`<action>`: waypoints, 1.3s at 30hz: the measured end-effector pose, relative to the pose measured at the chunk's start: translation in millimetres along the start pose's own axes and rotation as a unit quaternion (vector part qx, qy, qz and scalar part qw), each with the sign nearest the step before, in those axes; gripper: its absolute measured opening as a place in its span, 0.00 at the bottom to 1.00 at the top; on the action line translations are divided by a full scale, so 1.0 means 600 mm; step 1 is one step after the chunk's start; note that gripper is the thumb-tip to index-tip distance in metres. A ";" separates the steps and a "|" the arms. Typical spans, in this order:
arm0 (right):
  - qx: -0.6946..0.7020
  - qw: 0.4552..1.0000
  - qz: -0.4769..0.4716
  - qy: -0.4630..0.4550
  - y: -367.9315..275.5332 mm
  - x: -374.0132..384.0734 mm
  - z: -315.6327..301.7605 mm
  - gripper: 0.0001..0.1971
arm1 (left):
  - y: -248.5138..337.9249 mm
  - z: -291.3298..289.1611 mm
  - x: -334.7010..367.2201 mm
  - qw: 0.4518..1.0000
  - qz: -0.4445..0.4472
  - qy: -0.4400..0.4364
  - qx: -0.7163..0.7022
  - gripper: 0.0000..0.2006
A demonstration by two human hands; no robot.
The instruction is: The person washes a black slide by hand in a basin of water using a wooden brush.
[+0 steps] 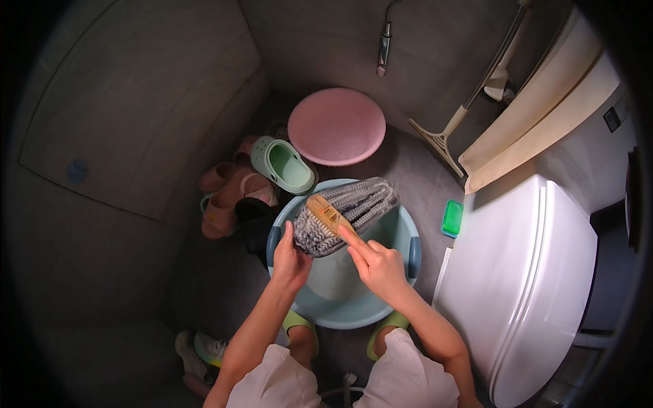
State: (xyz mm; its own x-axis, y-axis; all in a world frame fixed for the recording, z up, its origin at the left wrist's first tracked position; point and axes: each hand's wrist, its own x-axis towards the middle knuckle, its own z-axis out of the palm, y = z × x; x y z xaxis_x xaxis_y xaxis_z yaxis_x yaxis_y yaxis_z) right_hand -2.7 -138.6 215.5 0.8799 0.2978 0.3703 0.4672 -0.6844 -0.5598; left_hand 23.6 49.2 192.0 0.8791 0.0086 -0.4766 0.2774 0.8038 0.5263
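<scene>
A shoe (373,200) with a grey and white ridged sole turned up is held above a light blue tub (340,318). My left hand (292,264) grips its near left end, with the thumb up along the side and the other fingers hidden beneath. Across the sole lies a wooden brush (325,212), its bristles facing down out of sight. The brush's handle end is closed in my right hand (381,270), with the index finger stretched along it. Below the shoe, cloudy pale liquid seems to sit in the tub.
Behind the tub a pink basin (337,126) stands near a mint clog (286,166) and pink slippers (228,204). At right are a green soap-like block (451,218), a white toilet (507,272) and a squeegee (441,141). Sneakers (201,353) lie lower left.
</scene>
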 end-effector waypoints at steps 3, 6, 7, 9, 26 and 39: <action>-0.011 0.998 -0.031 -0.048 -0.047 -0.021 -0.012 0.25 | 0.000 -0.022 0.007 1.000 -0.019 -0.008 0.007 0.20; -0.023 0.999 -0.023 -0.037 -0.043 -0.020 -0.014 0.24 | 0.004 -0.066 0.018 1.000 -0.010 -0.021 -0.007 0.21; -0.016 1.000 0.006 -0.009 -0.012 -0.020 -0.006 0.25 | 0.003 -0.030 0.009 1.000 -0.013 -0.009 0.000 0.21; -0.031 0.999 0.038 0.015 -0.004 -0.021 -0.003 0.25 | 0.000 -0.011 0.005 1.000 -0.012 0.000 -0.007 0.21; -0.053 0.996 0.057 -0.031 -0.016 -0.044 -0.010 0.27 | -0.004 -0.023 -0.009 0.987 0.063 0.004 0.148 0.18; -0.162 0.986 0.044 -0.015 0.010 -0.055 -0.029 0.26 | -0.007 -0.025 -0.018 0.962 0.127 0.019 0.242 0.21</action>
State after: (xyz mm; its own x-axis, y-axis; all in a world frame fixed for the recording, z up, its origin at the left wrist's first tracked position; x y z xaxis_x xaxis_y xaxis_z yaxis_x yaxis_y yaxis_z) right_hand -30.3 -164.0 212.5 0.9204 0.2433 0.3062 0.3403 -0.8840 -0.3206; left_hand 6.9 54.6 184.1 0.9300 0.1968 -0.3106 0.2123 0.4024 0.8905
